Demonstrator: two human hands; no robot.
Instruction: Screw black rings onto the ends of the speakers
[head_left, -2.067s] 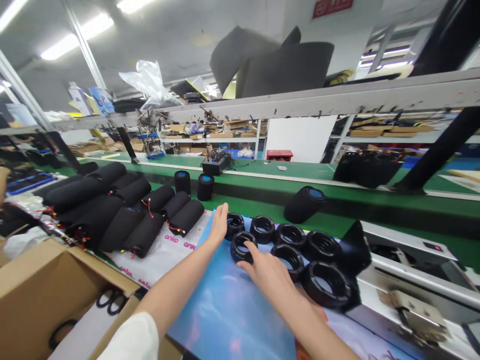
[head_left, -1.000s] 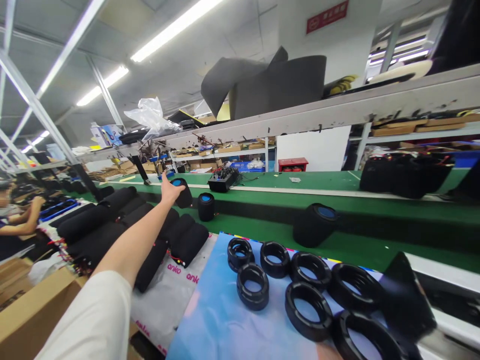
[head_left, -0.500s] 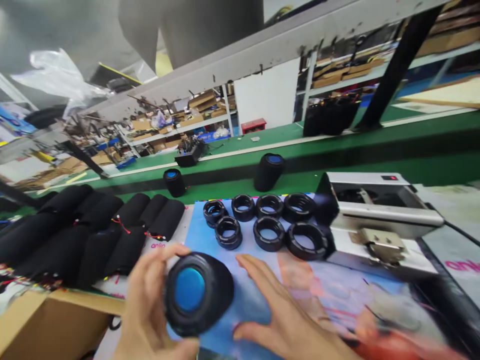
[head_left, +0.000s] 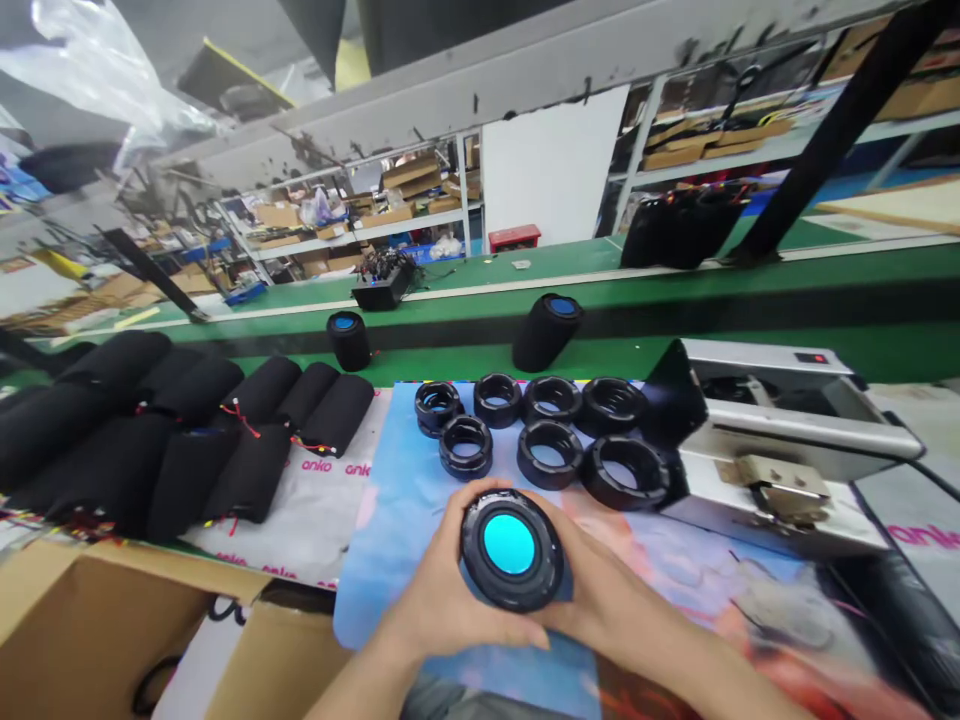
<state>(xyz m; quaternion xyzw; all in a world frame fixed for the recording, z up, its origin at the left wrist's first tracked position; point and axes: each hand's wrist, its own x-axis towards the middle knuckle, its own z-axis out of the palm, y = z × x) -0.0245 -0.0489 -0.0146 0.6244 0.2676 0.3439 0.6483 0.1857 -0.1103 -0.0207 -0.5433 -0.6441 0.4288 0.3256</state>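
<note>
A black cylindrical speaker (head_left: 510, 548) with a shiny blue round end faces up toward me. My left hand (head_left: 450, 595) wraps its left side, thumb along the near edge. My right hand (head_left: 592, 575) closes round its right side; some of its fingers are hidden behind the speaker. Just beyond lie several black plastic rings (head_left: 550, 455) in two rows on a blue printed mat (head_left: 397, 500). Two more dark speakers with blue ends, a small one (head_left: 349, 342) and a larger one (head_left: 547, 332), stand at the back.
Black fabric-covered cylinders (head_left: 120, 470) with coloured wires are piled at left. An open cardboard box (head_left: 75, 630) sits at the lower left. On the right stands a silver metal machine (head_left: 795, 430) with a dark flap and a cable. A green bench (head_left: 450, 350) runs behind.
The speaker has moved right and turned its blue end upward. My right hand, apart from it before, now grips it together with my left. The view has shifted slightly.
</note>
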